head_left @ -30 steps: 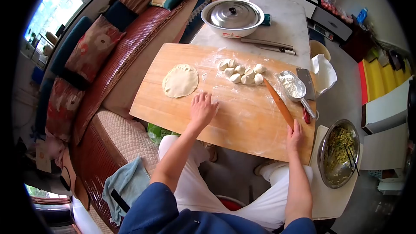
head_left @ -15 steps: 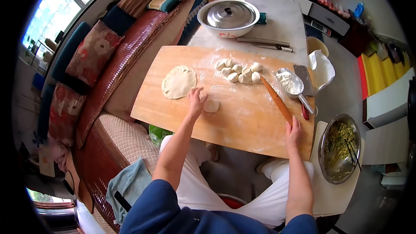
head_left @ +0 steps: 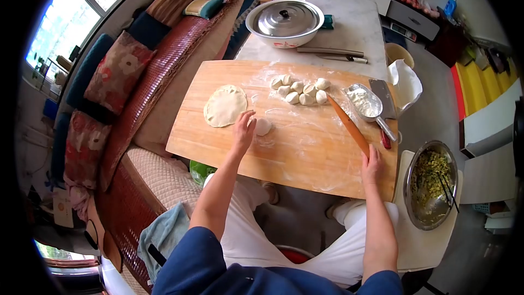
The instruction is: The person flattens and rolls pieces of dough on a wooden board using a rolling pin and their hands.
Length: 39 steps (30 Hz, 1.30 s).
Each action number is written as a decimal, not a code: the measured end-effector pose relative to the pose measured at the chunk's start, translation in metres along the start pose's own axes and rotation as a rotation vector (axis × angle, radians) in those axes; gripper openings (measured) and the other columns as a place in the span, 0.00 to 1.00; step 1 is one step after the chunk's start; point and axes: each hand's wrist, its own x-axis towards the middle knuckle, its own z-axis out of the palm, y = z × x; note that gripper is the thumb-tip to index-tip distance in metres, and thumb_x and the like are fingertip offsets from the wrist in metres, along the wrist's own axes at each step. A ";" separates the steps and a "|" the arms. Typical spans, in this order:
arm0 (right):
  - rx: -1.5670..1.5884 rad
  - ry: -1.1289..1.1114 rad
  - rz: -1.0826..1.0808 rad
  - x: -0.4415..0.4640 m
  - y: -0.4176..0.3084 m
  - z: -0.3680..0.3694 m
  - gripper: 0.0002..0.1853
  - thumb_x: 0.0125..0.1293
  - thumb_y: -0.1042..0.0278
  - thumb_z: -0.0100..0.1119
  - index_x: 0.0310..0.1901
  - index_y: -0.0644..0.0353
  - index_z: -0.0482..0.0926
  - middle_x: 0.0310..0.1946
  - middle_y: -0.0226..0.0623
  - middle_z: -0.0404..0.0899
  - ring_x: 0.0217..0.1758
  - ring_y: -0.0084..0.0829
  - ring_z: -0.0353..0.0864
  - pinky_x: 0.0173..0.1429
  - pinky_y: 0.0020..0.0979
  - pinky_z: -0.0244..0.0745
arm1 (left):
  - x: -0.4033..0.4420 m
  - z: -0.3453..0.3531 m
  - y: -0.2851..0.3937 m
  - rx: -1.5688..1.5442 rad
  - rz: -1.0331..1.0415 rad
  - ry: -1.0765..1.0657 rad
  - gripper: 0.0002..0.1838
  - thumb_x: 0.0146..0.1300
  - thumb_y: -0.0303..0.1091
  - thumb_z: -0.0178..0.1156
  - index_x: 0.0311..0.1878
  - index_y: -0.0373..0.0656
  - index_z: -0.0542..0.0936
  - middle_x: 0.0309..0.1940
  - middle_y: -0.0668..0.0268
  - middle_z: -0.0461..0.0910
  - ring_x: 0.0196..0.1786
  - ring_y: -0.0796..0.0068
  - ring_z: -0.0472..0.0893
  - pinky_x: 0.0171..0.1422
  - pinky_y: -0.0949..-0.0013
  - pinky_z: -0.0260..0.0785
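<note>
On the board point(head_left: 295, 155), pale, flattened dough point(head_left: 263, 127) lies at three o'clock from the left hand point(head_left: 243, 130), fingers loosely parted. The right hand point(head_left: 372, 164) grasps the pin point(head_left: 347, 125) at its five-o'clock end.

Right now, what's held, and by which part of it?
Right hand grips the rolling pin by its near end. Left hand is beside the small dough disc; no hold visible.

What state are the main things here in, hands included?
Left hand: half-open, beside small dough disc
Right hand: gripping rolling pin's end
Rolling pin: held at one end
Small dough disc: flattened
Large dough round: flat
Dough lumps: clustered
Metal scoop: holding white powder
White basin: lidded
Steel bowl: uncovered, holding chopped food
</note>
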 end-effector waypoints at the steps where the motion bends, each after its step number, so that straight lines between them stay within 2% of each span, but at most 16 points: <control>1: -0.013 0.005 -0.007 0.000 0.000 0.000 0.22 0.67 0.61 0.65 0.61 0.58 0.77 0.50 0.46 0.81 0.51 0.52 0.81 0.53 0.47 0.76 | 0.002 0.008 -0.006 0.178 0.121 -0.071 0.23 0.69 0.41 0.60 0.65 0.46 0.77 0.68 0.56 0.74 0.72 0.51 0.70 0.74 0.54 0.62; 4: -0.024 0.024 -0.009 0.000 -0.002 0.000 0.22 0.67 0.61 0.65 0.60 0.59 0.77 0.50 0.46 0.81 0.51 0.51 0.80 0.53 0.47 0.76 | -0.009 0.041 0.007 0.542 0.138 -0.260 0.26 0.71 0.46 0.57 0.68 0.46 0.74 0.73 0.57 0.68 0.77 0.51 0.63 0.79 0.51 0.56; 5: -0.008 0.029 -0.001 0.001 -0.003 0.000 0.22 0.67 0.62 0.65 0.60 0.59 0.77 0.49 0.46 0.81 0.51 0.51 0.80 0.53 0.47 0.76 | -0.008 0.058 0.010 0.595 0.108 -0.212 0.27 0.72 0.48 0.54 0.70 0.47 0.71 0.75 0.57 0.65 0.78 0.51 0.61 0.80 0.50 0.54; 7: 0.015 0.023 0.009 -0.003 -0.005 -0.001 0.22 0.67 0.62 0.65 0.60 0.59 0.77 0.49 0.46 0.81 0.52 0.51 0.80 0.54 0.47 0.76 | -0.002 0.088 0.050 0.580 0.044 -0.282 0.30 0.72 0.48 0.54 0.72 0.44 0.68 0.75 0.56 0.64 0.78 0.51 0.61 0.81 0.53 0.52; 9: 0.026 0.023 0.001 0.001 -0.005 -0.001 0.22 0.67 0.62 0.65 0.60 0.59 0.77 0.49 0.46 0.81 0.52 0.51 0.80 0.54 0.47 0.76 | -0.018 0.131 0.081 0.525 0.149 -0.197 0.28 0.70 0.44 0.57 0.68 0.40 0.69 0.72 0.55 0.66 0.77 0.51 0.62 0.80 0.53 0.54; 10: 0.019 0.023 -0.002 0.001 -0.004 -0.001 0.22 0.67 0.62 0.65 0.60 0.59 0.77 0.49 0.46 0.81 0.52 0.51 0.80 0.54 0.47 0.76 | -0.026 0.150 0.094 0.474 0.155 -0.288 0.29 0.70 0.46 0.57 0.69 0.38 0.69 0.74 0.54 0.65 0.77 0.50 0.61 0.81 0.53 0.53; 11: 0.014 0.024 -0.005 0.000 -0.002 0.001 0.22 0.67 0.63 0.66 0.60 0.59 0.77 0.49 0.46 0.81 0.52 0.51 0.80 0.54 0.47 0.76 | -0.033 0.154 0.121 0.564 0.238 -0.487 0.31 0.70 0.47 0.58 0.70 0.39 0.69 0.76 0.55 0.63 0.79 0.51 0.59 0.81 0.53 0.53; 12: 0.009 0.023 -0.008 0.000 0.000 0.002 0.22 0.67 0.63 0.66 0.60 0.59 0.77 0.49 0.46 0.81 0.52 0.51 0.80 0.54 0.47 0.76 | -0.054 0.164 0.128 0.437 0.338 -0.418 0.30 0.70 0.46 0.58 0.70 0.40 0.70 0.76 0.57 0.64 0.79 0.53 0.60 0.81 0.51 0.53; 14: 0.032 0.034 -0.016 0.000 -0.004 -0.001 0.22 0.67 0.63 0.66 0.60 0.59 0.77 0.49 0.46 0.81 0.52 0.51 0.80 0.54 0.47 0.76 | -0.079 0.150 0.137 0.367 0.345 -0.438 0.29 0.71 0.46 0.57 0.71 0.42 0.70 0.77 0.60 0.63 0.79 0.54 0.60 0.81 0.50 0.52; 20: 0.040 -0.028 0.059 0.001 -0.009 -0.004 0.23 0.67 0.64 0.65 0.61 0.62 0.77 0.54 0.48 0.81 0.56 0.51 0.80 0.58 0.45 0.76 | -0.061 0.112 0.127 0.294 0.013 -0.506 0.31 0.73 0.52 0.53 0.74 0.47 0.68 0.79 0.63 0.60 0.82 0.56 0.55 0.84 0.48 0.45; 23: 0.038 0.017 0.034 -0.002 -0.006 -0.001 0.22 0.67 0.64 0.65 0.61 0.59 0.76 0.52 0.45 0.81 0.54 0.50 0.80 0.56 0.46 0.76 | -0.046 0.129 0.139 0.461 0.205 -0.400 0.33 0.72 0.56 0.52 0.75 0.52 0.67 0.80 0.64 0.57 0.83 0.55 0.51 0.84 0.47 0.43; 26: 0.033 0.025 0.008 -0.002 0.000 0.002 0.22 0.67 0.65 0.64 0.61 0.58 0.76 0.51 0.44 0.81 0.53 0.50 0.80 0.55 0.46 0.76 | -0.071 0.139 0.145 0.573 0.323 -0.557 0.34 0.71 0.58 0.54 0.77 0.59 0.66 0.82 0.68 0.54 0.84 0.56 0.48 0.83 0.42 0.42; 27: 0.035 0.017 0.005 -0.002 0.000 0.003 0.22 0.67 0.65 0.64 0.61 0.58 0.76 0.51 0.44 0.81 0.53 0.50 0.80 0.55 0.46 0.76 | -0.074 0.140 0.146 0.571 0.297 -0.529 0.33 0.71 0.59 0.53 0.77 0.63 0.66 0.82 0.69 0.53 0.84 0.54 0.47 0.83 0.39 0.41; 36: 0.098 -0.033 0.051 0.001 -0.015 -0.014 0.22 0.67 0.65 0.64 0.61 0.58 0.76 0.52 0.45 0.81 0.53 0.50 0.80 0.54 0.45 0.77 | -0.060 0.149 0.148 0.558 0.199 -0.521 0.37 0.69 0.64 0.52 0.78 0.60 0.65 0.82 0.70 0.52 0.84 0.52 0.46 0.84 0.41 0.37; 37: 0.081 -0.026 0.044 0.001 -0.013 -0.014 0.21 0.67 0.65 0.64 0.61 0.57 0.76 0.52 0.45 0.81 0.52 0.50 0.81 0.54 0.45 0.77 | -0.059 0.157 0.131 0.539 0.236 -0.467 0.38 0.67 0.63 0.56 0.77 0.59 0.65 0.80 0.63 0.56 0.82 0.49 0.51 0.82 0.42 0.45; 39: 0.051 -0.015 0.024 0.001 -0.005 -0.005 0.21 0.67 0.65 0.64 0.61 0.57 0.76 0.52 0.44 0.81 0.52 0.49 0.81 0.54 0.45 0.77 | -0.047 0.164 0.088 0.140 0.136 -0.314 0.35 0.65 0.55 0.63 0.72 0.54 0.70 0.76 0.58 0.62 0.79 0.47 0.57 0.80 0.45 0.51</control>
